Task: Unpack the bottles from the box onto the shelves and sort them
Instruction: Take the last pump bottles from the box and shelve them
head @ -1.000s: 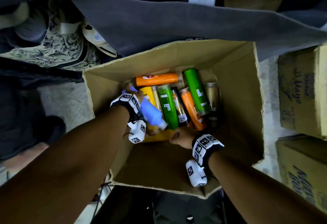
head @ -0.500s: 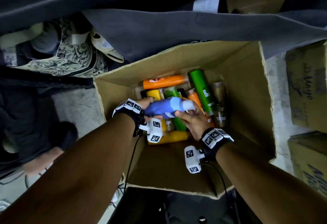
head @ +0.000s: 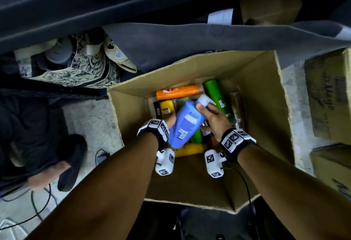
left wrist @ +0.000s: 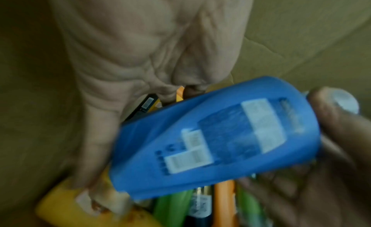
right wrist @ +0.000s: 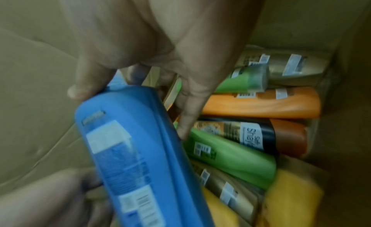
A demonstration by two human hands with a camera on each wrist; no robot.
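- In the centre of the head view, the person is holding a blue bottle [head: 187, 124] with both hands above the open cardboard box [head: 131, 118], its white cap [head: 204, 100] pointing toward the top of the frame.
- The left hand [head: 169, 121] is cupping the bottle's lower left side; in the left wrist view its fingers [left wrist: 96, 159] are curling along the bottle's edge, though blur is hiding the fingertips.
- The right hand [head: 213, 117] is gripping the neck end, with the thumb lying over the blue shoulder just below the cap and the fingers [right wrist: 188, 119] reaching round the far side.
- Below the hands, more bottles are lying on the box floor: an orange bottle [head: 177, 91] across the top, a green bottle [head: 216, 95] at upper right, and yellow bottles [head: 190, 148] at the lower edge of the pile.
- Other cardboard cartons [head: 328, 95] are standing at the right edge of the frame.
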